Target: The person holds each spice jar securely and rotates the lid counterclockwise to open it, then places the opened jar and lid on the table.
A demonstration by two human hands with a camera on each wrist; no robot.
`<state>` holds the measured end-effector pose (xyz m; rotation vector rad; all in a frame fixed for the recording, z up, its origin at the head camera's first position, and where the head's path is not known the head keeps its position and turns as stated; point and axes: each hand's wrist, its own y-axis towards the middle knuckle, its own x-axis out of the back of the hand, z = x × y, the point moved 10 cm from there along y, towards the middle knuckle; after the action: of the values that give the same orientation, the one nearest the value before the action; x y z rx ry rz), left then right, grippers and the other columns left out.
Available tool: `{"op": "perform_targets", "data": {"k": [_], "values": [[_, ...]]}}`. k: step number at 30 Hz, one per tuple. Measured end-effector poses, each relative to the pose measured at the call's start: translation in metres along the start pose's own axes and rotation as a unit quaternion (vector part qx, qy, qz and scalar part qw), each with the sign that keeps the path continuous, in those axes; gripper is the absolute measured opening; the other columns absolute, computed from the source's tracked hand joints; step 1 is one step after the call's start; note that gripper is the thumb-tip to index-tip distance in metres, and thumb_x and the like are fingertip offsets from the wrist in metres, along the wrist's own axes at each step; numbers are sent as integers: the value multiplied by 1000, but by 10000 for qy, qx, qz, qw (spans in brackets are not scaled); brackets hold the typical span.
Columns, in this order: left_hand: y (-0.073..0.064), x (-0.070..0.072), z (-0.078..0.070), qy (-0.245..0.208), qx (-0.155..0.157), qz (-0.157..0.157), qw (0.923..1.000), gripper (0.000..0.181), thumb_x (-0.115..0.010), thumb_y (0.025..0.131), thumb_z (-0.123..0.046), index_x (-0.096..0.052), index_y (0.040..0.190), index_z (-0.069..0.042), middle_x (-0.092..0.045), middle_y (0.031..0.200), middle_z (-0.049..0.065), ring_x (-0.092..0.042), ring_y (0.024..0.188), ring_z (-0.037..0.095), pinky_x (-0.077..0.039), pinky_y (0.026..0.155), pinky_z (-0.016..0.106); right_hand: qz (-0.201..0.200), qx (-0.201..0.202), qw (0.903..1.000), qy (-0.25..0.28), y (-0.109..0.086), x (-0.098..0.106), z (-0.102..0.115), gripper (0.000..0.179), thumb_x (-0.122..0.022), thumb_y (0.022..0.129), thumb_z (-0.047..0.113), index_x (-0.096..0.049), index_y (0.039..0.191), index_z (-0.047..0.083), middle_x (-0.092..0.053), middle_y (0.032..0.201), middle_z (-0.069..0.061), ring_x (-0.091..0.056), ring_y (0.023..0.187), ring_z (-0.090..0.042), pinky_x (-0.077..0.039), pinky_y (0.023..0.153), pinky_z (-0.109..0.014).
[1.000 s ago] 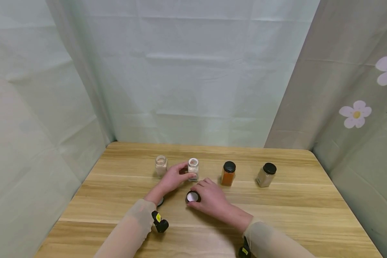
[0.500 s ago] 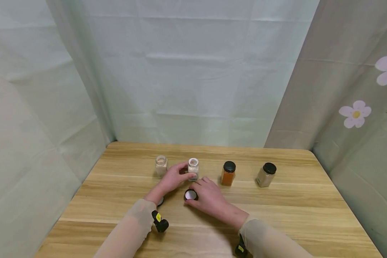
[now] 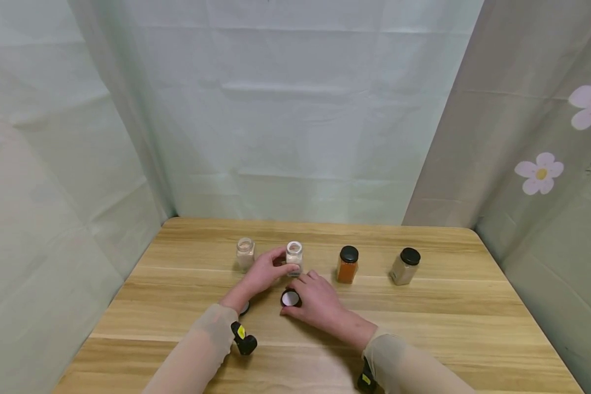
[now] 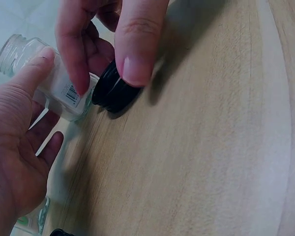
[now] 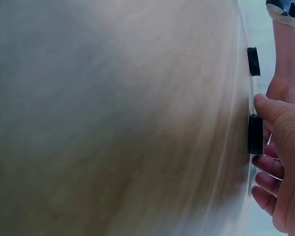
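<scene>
My left hand [image 3: 265,272] grips an uncapped glass spice jar [image 3: 294,254] with pale contents. The jar stands upright, and in the left wrist view its barcode label [image 4: 70,93] shows between the fingers. My right hand [image 3: 320,298] is just in front of that jar, its thumb and fingers spread around a black screw lid [image 3: 290,298]. The lid lies on the table with its white inside up. In the right wrist view, small gaps show between the lid [image 5: 255,134] and the thumb and fingers.
Left of the held jar stands another uncapped jar [image 3: 245,256]. A second lid [image 3: 244,308] lies partly hidden behind my left wrist. To the right stand two black-capped jars, one with orange powder [image 3: 347,268], one with beige powder [image 3: 404,269]. Curtains [image 3: 295,137] surround the wooden table [image 3: 453,328].
The lid has shifted slightly left with my right hand and come to rest nearer the held jar. The right thumb has moved off its rim. My left hand stays on the jar.
</scene>
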<state>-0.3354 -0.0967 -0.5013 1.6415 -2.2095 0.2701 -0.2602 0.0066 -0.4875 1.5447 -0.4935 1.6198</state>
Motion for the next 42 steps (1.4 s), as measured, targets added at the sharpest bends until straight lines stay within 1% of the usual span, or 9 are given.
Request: {"op": "perform_targets", "data": {"k": [5, 11, 18, 24, 28, 32, 36, 39, 42], "values": [[1, -1, 0, 10, -1, -40, 10000, 58, -80, 91, -33, -60, 141, -9, -68, 128, 6, -64, 116, 22, -52, 96, 41, -103, 19, 9999, 131, -8, 11, -3, 56, -76, 83, 64, -71, 120, 22, -67, 113, 5, -57, 101, -18, -49, 85, -35], [1, 0, 2, -54, -22, -92, 9999, 55, -81, 90, -32, -63, 137, -11, -68, 126, 4, -64, 115, 21, -53, 94, 39, -390, -62, 9976, 567, -23, 42, -9, 60, -75, 87, 60, -71, 128, 17, -68, 119, 3, -57, 112, -19, -47, 97, -40], [0, 0, 4, -249, 68, -90, 9996, 58, -82, 90, -31, -61, 140, -12, -67, 128, 5, -64, 117, 24, -53, 94, 39, -1533, 241, 9831, 971, -44, 91, -14, 56, -85, 82, 49, -72, 124, 14, -69, 117, 2, -59, 110, -17, -51, 93, -39], [-1, -2, 4, -248, 144, -128, 9995, 61, -81, 91, -30, -58, 144, -10, -66, 130, 8, -63, 118, 26, -54, 93, 39, -1866, 99, 9730, 1357, -58, 114, -29, 53, -85, 83, 45, -71, 125, 16, -68, 119, 5, -58, 113, -16, -51, 91, -40], [0, -3, 2, -384, 133, -110, 9991, 75, -80, 92, -25, -44, 154, -3, -61, 139, 17, -59, 126, 32, -51, 100, 42, -2040, -11, 9669, 1532, -66, 124, -39, 52, -86, 84, 39, -70, 127, 16, -67, 119, 6, -58, 109, -14, -51, 87, -40], [0, -1, -1, -612, 184, -92, 9979, 93, -81, 91, -25, -24, 162, -5, -40, 158, 21, -41, 143, 37, -39, 112, 48, -2177, -185, 9608, 1708, -72, 131, -53, 52, -88, 83, 31, -69, 129, 15, -68, 121, 5, -57, 114, -18, -49, 92, -43], [-4, 12, -19, -420, -44, -405, 9983, 95, -80, 91, -34, -22, 165, -19, -26, 167, 10, -29, 149, 39, -31, 116, 54, -2361, -280, 9539, 1832, -78, 138, -66, 54, -88, 83, 22, -67, 131, 11, -69, 121, -2, -57, 116, -22, -47, 94, -45], [-10, 24, -46, -206, -412, -747, 9961, 90, -79, 91, -39, -26, 163, -32, -29, 166, 1, -33, 147, 37, -33, 114, 59, -2559, -306, 9474, 1900, -82, 144, -75, 52, -85, 84, 14, -66, 133, 7, -68, 124, -5, -57, 116, -25, -45, 94, -46], [-16, 27, -77, -182, -832, -867, 9926, 84, -79, 91, -39, -30, 160, -41, -32, 163, -5, -36, 145, 31, -34, 112, 60, -2707, -405, 9388, 2091, -85, 149, -85, 51, -77, 86, 5, -64, 134, 7, -66, 128, -6, -55, 119, -28, -41, 96, -49]]}}
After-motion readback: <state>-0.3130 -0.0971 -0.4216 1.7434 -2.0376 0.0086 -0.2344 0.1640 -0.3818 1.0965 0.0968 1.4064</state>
